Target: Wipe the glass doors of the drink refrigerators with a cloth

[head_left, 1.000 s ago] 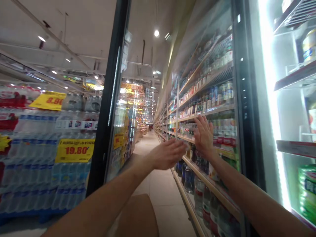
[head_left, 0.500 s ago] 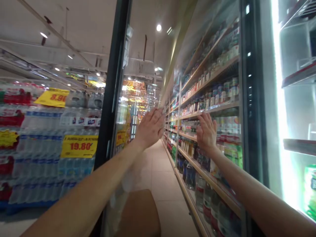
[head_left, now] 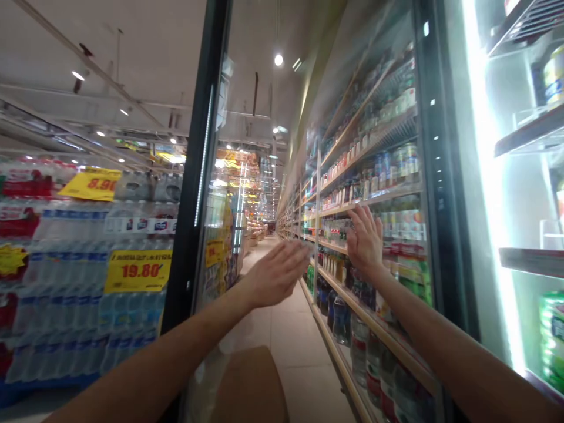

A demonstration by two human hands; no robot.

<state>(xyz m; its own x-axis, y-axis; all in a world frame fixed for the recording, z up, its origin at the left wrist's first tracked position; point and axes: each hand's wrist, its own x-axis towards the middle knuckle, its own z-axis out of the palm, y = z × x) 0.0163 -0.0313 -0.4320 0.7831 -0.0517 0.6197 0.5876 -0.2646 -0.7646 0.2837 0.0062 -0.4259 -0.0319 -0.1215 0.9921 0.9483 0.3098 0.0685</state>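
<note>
A tall glass door [head_left: 264, 147] with a dark frame stands open in front of me. My left hand [head_left: 277, 273] is at the middle of the pane, slightly blurred, with its fingers stretched out to the right. Whether a thin cloth lies under those fingers I cannot make out. To its right, my right hand [head_left: 365, 238] is raised at the pane, palm forward and fingers extended, holding nothing visible. Contact between either hand and the glass is hard to judge.
Drink shelves [head_left: 374, 194] with bottles and cans show in the pane beyond my right hand. A lit cooler interior [head_left: 524, 211] is at the right. Stacked water bottles [head_left: 53, 294] with yellow price signs [head_left: 138, 270] stand left. A brown rounded shape [head_left: 251, 388] appears low in the glass.
My left hand has moved down and a little to the right across the pane. My right hand stays nearly where it was. The view has shifted slightly.
</note>
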